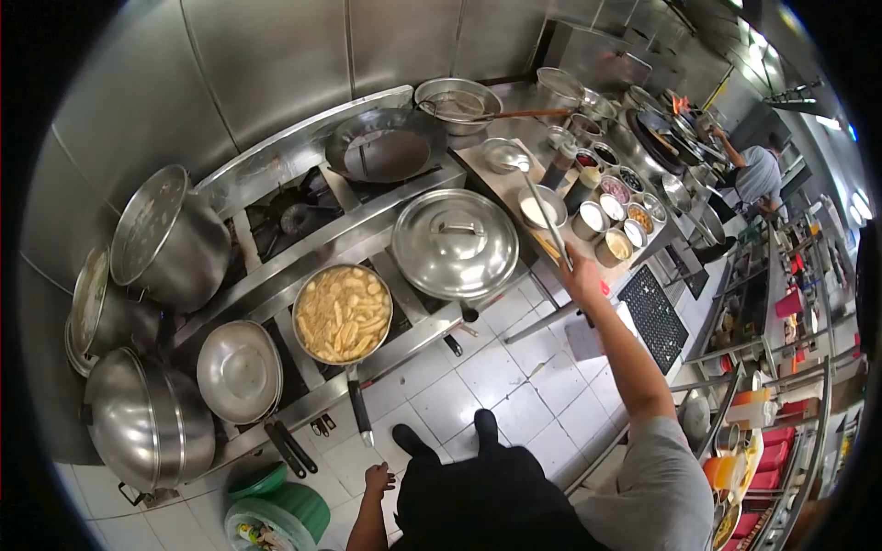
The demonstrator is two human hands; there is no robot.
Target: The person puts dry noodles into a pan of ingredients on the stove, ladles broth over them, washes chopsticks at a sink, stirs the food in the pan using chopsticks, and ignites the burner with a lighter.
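Observation:
My right hand (581, 278) is closed around the handle of a long metal ladle (549, 220). The ladle slants over a steel bowl of white contents (542, 209), among containers of sauces and toppings on the side counter. Low in front of the stove hangs my left hand (378, 478), its fingers curled, with nothing visible in them. Nearest to it is the black handle of a frying pan (356, 404). That pan holds pale, sliced pieces of food (342, 312) in liquid on the front burner.
A lidded pot (455, 243) stands right of the pan, with a dark wok (386, 147) behind. Large pots (175, 243) and stacked pans (239, 372) crowd the left. A green bin (299, 510) sits on the floor. Another person (758, 173) works at the far right.

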